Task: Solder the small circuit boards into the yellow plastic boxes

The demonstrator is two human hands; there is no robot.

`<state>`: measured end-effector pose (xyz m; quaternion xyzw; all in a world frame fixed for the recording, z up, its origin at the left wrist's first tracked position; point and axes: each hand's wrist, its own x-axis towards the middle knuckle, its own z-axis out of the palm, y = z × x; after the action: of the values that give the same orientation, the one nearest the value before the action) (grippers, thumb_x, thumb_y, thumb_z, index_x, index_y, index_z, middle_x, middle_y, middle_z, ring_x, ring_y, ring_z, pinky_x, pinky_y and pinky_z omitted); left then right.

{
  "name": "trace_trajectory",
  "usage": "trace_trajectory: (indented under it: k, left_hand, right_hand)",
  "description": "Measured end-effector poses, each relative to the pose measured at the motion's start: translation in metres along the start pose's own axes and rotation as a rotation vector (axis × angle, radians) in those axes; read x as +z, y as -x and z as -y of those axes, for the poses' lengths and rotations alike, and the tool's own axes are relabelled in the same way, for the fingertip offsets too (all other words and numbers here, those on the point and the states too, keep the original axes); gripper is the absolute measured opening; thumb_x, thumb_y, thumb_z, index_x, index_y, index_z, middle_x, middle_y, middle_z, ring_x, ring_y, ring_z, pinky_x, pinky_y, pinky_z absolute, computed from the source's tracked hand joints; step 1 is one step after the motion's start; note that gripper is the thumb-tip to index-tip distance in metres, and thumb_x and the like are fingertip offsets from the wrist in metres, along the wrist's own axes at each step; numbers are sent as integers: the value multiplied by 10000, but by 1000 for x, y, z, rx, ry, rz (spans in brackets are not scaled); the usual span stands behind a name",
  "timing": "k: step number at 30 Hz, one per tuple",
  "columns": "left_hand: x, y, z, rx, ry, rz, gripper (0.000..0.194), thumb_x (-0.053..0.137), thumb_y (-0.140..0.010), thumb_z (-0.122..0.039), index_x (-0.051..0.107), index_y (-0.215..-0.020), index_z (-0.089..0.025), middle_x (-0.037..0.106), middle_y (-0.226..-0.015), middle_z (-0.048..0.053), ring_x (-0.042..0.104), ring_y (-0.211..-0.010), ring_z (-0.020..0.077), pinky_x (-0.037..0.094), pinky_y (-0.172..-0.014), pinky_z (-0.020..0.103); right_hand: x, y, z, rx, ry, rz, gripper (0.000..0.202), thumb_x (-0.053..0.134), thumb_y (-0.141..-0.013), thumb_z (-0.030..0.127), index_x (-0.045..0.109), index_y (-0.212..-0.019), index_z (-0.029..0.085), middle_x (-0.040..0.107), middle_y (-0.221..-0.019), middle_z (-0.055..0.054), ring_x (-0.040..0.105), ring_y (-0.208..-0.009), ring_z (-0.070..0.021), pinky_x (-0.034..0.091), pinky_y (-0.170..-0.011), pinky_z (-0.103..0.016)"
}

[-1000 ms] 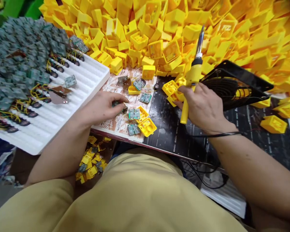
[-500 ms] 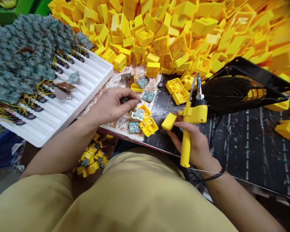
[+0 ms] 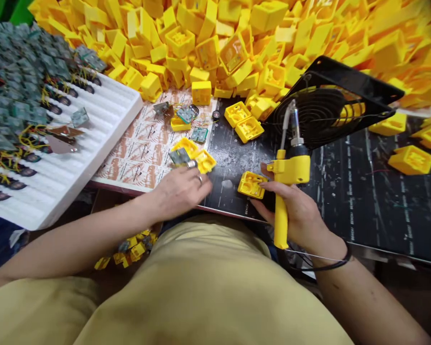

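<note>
Soldering gun [image 3: 291,171] in right hand [image 3: 303,213], fingers closed round handle, tip up and away from skin, probably for heat. Same hand pinches yellow case [image 3: 250,185] by its edge, hollow side up, likely so the inside shows. Left hand [image 3: 179,192] at front of bench [image 3: 373,201], fingers curled by circuit board [image 3: 180,156] and open yellow casing [image 3: 205,162]; can't tell if gripping. White tray [image 3: 109,108] at left, board pile [image 3: 19,72] on it, seemingly for easy reach.
</note>
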<state>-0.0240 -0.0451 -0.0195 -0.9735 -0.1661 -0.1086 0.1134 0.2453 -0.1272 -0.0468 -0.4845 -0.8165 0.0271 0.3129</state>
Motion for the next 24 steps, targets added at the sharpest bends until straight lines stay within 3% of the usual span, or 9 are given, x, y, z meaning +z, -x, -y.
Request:
trace_trajectory:
  k: [3, 8, 12, 15, 17, 20, 22, 24]
  left_hand:
    - [7, -6, 16, -206, 76, -25, 240, 448, -938, -130, 677, -867, -130, 714, -808, 79, 643, -742, 198, 472, -658, 304]
    - [0, -9, 15, -419, 426, -26, 177, 516, -920, -216, 685, -917, -165, 732, -840, 32, 665, -761, 162, 462, -718, 280]
    - [-4, -5, 7, -429, 470, -35, 166, 529, -907, -212, 686, -905, -160, 738, -863, 37, 682, -785, 171, 471, -730, 284]
    - [-3, -2, 4, -417, 457, -52, 153, 536, -913, -210, 681, -910, -159, 729, -848, 33, 690, -776, 163, 481, -684, 257]
    - [-3, 0, 2, -405, 434, -53, 158, 525, -928, -217, 674, -925, -164, 724, -834, 26, 697, -773, 151, 479, -658, 238]
    - [-2, 1, 2, -391, 418, -34, 167, 510, -937, -222, 667, -928, -164, 719, -837, 27, 697, -782, 148, 477, -657, 235]
    - [-2, 1, 3, -387, 423, -19, 166, 514, -932, -219, 671, -915, -167, 721, -862, 32, 693, -808, 159, 477, -673, 250]
    - [-2, 1, 5, -372, 422, -23, 161, 531, -926, -219, 679, -879, -175, 723, -862, 27, 688, -805, 174, 468, -688, 277]
  right_hand:
    - [8, -4, 6, 23, 75, -34, 471, 659, -862, 190, 472, -1293, 231, 684, -895, -42, 696, -813, -231, 564, -713, -347]
    - [7, -23, 20, 3, 147, -38, 528, 738, -809, 410, 513, -1235, 195, 690, -970, -91, 659, -739, -229, 527, -662, -346]
    - [-4, -41, 14, -84, 12, 124, 488, 677, -859, 429, 475, -1244, 207, 655, -1143, -105, 639, -1030, -258, 548, -849, -377]
    - [0, -45, 13, -121, -66, 211, 369, 588, -920, 292, 451, -1257, 226, 656, -1152, -73, 653, -1019, -202, 549, -850, -329]
    - [6, -42, 19, -73, 1, 148, 344, 584, -925, 287, 472, -1243, 218, 684, -1017, -60, 673, -847, -195, 537, -720, -317]
    - [8, -38, 31, -8, 175, 42, 399, 640, -890, 439, 526, -1182, 194, 657, -804, -44, 617, -638, -196, 453, -579, -321]
    - [3, -39, 34, -15, 235, 38, 480, 652, -850, 534, 532, -1172, 199, 646, -792, -43, 620, -670, -209, 445, -600, -331]
    - [-3, -42, 31, -21, 152, 85, 508, 668, -842, 521, 505, -1209, 209, 669, -968, -84, 651, -893, -263, 495, -744, -373]
